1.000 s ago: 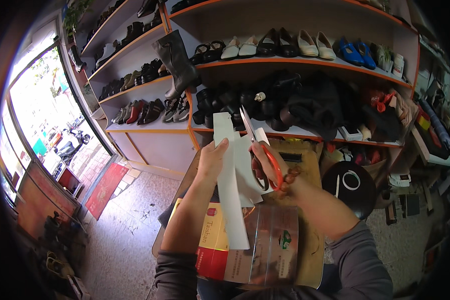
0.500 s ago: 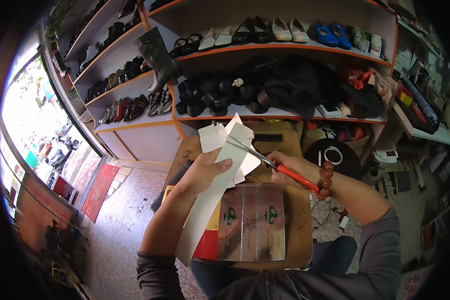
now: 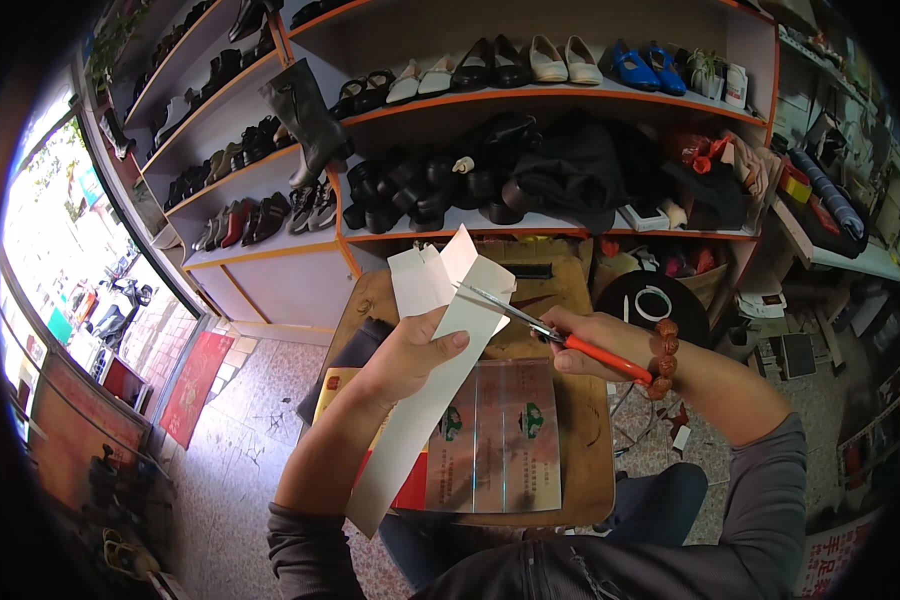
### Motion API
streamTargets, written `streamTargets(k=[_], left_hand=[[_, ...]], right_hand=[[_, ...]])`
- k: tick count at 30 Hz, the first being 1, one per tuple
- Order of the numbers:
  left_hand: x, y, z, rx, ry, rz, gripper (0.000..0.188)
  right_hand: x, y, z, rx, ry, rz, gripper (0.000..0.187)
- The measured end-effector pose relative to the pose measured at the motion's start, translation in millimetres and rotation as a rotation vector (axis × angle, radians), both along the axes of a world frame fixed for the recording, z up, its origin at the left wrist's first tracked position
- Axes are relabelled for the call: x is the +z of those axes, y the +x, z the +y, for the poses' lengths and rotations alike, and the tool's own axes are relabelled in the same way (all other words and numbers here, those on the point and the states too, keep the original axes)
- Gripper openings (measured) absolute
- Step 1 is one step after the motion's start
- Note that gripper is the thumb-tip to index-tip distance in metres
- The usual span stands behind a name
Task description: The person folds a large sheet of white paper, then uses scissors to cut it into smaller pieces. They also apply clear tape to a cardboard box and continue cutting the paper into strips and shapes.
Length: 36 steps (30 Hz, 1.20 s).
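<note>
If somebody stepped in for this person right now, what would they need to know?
Left hand: grips a long white card strip, held up over the wooden table.
Right hand: holds orange-handled scissors, blades open at the strip's top end.
Done: the top end already shows cut, angled edges.
Left: the cut under the blades is unfinished.
On the table: a shiny clear packet lies under the strip.

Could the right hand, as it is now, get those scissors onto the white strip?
Probably yes: the right hand already has the scissors at the top edge of the white strip, which the left hand holds up. Nothing lies between them.
</note>
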<state>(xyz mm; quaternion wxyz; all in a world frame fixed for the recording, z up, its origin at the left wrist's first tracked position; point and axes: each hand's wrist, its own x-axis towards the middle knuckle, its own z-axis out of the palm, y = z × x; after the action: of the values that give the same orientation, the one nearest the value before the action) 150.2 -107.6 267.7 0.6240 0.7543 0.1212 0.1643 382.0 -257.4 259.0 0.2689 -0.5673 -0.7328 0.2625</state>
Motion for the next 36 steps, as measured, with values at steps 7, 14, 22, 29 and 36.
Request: streamTargets(k=[7, 14, 22, 29, 36], left_hand=[[2.1, -4.1, -1.0, 0.011, 0.052, -0.01, 0.035], [-32.8, 4.4, 26.9, 0.34, 0.154, 0.227, 0.04], [-137.3, -82.3, 79.2, 0.934, -0.88, -0.348, 0.015], [-226.9, -169.3, 56.8, 1.222, -1.028, -0.661, 0.02], [-269.9, -188.0, 3.4, 1.005, -1.09, -0.71, 0.03]], right_hand=[[-2.1, -10.6, -0.5, -0.054, 0.081, 0.023, 0.051], [-52.3, -7.2, 35.6, -0.211, 0.001, 0.375, 0.021], [-192.9, 42.2, 116.9, -0.727, 0.028, -0.243, 0.046], [-216.2, 59.5, 135.3, -0.763, -0.056, -0.489, 0.043], [-205.0, -4.3, 105.2, -0.282, 0.32, -0.351, 0.033]])
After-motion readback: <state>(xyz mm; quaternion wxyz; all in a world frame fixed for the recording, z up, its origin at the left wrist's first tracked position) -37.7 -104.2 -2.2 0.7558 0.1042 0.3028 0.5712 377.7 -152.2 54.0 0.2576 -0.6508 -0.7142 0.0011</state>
